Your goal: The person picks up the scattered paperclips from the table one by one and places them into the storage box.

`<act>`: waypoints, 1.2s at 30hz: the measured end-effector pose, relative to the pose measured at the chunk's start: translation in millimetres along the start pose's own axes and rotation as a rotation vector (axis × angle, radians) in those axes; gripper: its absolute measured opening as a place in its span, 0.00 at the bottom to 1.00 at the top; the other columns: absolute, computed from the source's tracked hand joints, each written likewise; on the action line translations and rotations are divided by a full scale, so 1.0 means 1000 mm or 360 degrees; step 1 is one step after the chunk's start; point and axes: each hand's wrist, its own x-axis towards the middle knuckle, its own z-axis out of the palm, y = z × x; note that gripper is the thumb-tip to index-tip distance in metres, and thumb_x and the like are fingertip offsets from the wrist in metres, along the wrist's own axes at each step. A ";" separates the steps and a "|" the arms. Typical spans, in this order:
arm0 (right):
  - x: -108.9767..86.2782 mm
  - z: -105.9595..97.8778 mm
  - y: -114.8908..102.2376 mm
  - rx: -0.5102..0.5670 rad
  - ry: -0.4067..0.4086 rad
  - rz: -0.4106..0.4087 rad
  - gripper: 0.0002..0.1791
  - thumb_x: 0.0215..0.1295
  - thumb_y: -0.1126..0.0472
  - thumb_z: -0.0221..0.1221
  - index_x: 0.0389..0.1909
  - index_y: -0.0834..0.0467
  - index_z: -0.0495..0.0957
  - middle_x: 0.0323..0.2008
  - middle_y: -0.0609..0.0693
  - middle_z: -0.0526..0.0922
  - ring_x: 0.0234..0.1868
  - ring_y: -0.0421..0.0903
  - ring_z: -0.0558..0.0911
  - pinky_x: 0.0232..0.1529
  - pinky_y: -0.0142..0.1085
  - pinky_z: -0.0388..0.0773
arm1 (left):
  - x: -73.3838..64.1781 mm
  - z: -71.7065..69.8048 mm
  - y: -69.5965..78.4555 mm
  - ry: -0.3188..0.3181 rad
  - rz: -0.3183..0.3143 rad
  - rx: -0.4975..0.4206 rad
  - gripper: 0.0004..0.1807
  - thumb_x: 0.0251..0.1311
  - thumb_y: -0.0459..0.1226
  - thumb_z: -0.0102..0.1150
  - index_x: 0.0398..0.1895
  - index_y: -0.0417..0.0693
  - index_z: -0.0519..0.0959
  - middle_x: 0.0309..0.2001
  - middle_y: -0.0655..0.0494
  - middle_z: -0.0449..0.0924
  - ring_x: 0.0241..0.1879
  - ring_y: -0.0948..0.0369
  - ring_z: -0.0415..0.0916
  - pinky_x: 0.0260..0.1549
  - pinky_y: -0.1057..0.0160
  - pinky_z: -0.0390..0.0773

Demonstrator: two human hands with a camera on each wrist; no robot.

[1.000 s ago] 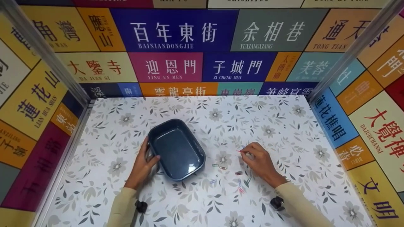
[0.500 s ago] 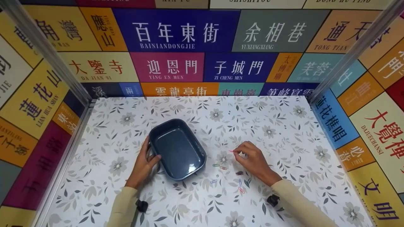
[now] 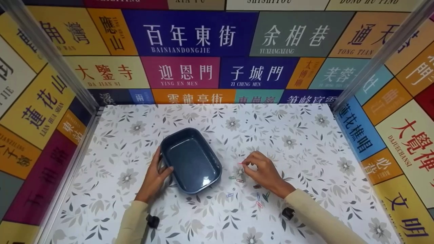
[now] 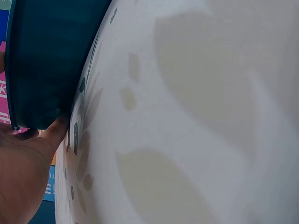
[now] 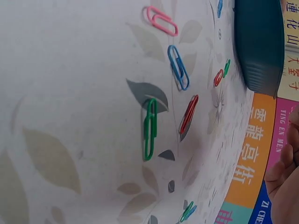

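A deep, dark blue rectangular dish (image 3: 191, 162) stands on the patterned table, and my left hand (image 3: 155, 178) holds it at its left side. In the left wrist view, the thumb (image 4: 58, 130) presses low on the dish wall. My right hand (image 3: 266, 173) pinches a small pink paperclip (image 3: 240, 163) between thumb and fingertips, just right of the dish. Below that hand lie several paperclips, among them a pink one (image 5: 161, 21), a blue one (image 5: 178, 67), a green one (image 5: 150, 128) and a red one (image 5: 188, 114).
A green clip (image 3: 232, 177) and a red clip (image 3: 240, 181) lie close to the dish's right side. Another green clip (image 5: 186, 212) overlaps a blue one at the right wrist view's bottom. Printed wall panels (image 3: 190, 34) and metal corner posts (image 3: 62, 64) enclose the table (image 3: 135, 115).
My right hand has moved left toward the dish, carrying the pink paperclip. My left hand and the dish have stayed in place.
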 end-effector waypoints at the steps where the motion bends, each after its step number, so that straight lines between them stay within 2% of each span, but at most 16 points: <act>1: 0.001 0.001 -0.001 0.0012 -0.0004 0.0004 0.11 0.66 0.76 0.71 0.36 0.55 0.89 0.36 0.48 0.83 0.35 0.49 0.81 0.33 0.38 0.78 | 0.000 0.000 0.000 -0.0001 0.0002 -0.0003 0.51 0.77 0.27 0.61 0.93 0.49 0.42 0.91 0.46 0.36 0.89 0.44 0.40 0.82 0.45 0.60; 7: 0.007 0.007 -0.007 0.0081 0.0008 -0.0029 0.10 0.64 0.77 0.72 0.36 0.58 0.89 0.36 0.49 0.84 0.35 0.50 0.82 0.33 0.43 0.79 | 0.001 0.000 0.000 -0.0020 0.0011 -0.0013 0.51 0.77 0.27 0.61 0.93 0.49 0.41 0.91 0.46 0.36 0.89 0.44 0.39 0.82 0.44 0.60; 15: 0.017 0.020 -0.012 0.0250 0.0036 -0.0061 0.15 0.60 0.79 0.74 0.39 0.55 0.92 0.35 0.50 0.85 0.33 0.51 0.83 0.29 0.42 0.77 | 0.001 -0.002 0.001 -0.0031 0.0011 0.0039 0.51 0.79 0.28 0.61 0.93 0.47 0.40 0.91 0.45 0.35 0.89 0.42 0.38 0.82 0.44 0.60; 18: 0.021 0.026 -0.016 0.0314 0.0009 -0.0055 0.15 0.60 0.79 0.73 0.39 0.56 0.92 0.34 0.51 0.86 0.33 0.53 0.84 0.30 0.42 0.77 | 0.001 -0.002 0.001 -0.0025 0.0012 0.0029 0.51 0.79 0.28 0.61 0.93 0.48 0.40 0.91 0.45 0.35 0.89 0.42 0.39 0.81 0.44 0.61; 24: 0.026 0.037 -0.024 0.0409 -0.0077 -0.0066 0.13 0.62 0.80 0.71 0.38 0.59 0.91 0.35 0.51 0.85 0.35 0.49 0.84 0.34 0.44 0.83 | 0.001 -0.001 0.000 -0.0023 0.0019 -0.0009 0.52 0.77 0.27 0.61 0.93 0.48 0.41 0.91 0.45 0.36 0.89 0.43 0.39 0.81 0.45 0.62; 28: 0.028 0.043 -0.028 0.0461 -0.0134 -0.0092 0.11 0.62 0.80 0.71 0.38 0.62 0.91 0.36 0.50 0.86 0.37 0.48 0.85 0.38 0.41 0.85 | 0.001 0.000 -0.001 -0.0025 0.0033 -0.0025 0.51 0.77 0.27 0.61 0.93 0.48 0.41 0.91 0.44 0.37 0.89 0.43 0.40 0.81 0.45 0.62; 33: 0.032 0.050 -0.033 0.0455 -0.0208 -0.0119 0.08 0.64 0.76 0.73 0.39 0.62 0.92 0.36 0.49 0.86 0.40 0.47 0.84 0.42 0.38 0.84 | 0.001 -0.001 -0.001 -0.0015 0.0036 -0.0015 0.51 0.77 0.27 0.61 0.93 0.49 0.42 0.91 0.44 0.37 0.89 0.43 0.40 0.81 0.44 0.61; 36: 0.034 0.054 -0.035 0.0437 -0.0218 -0.0160 0.08 0.65 0.76 0.73 0.39 0.61 0.93 0.35 0.49 0.85 0.38 0.47 0.83 0.39 0.38 0.83 | 0.001 0.000 -0.002 -0.0014 0.0041 -0.0014 0.51 0.77 0.27 0.61 0.93 0.49 0.42 0.91 0.45 0.36 0.89 0.42 0.40 0.81 0.44 0.61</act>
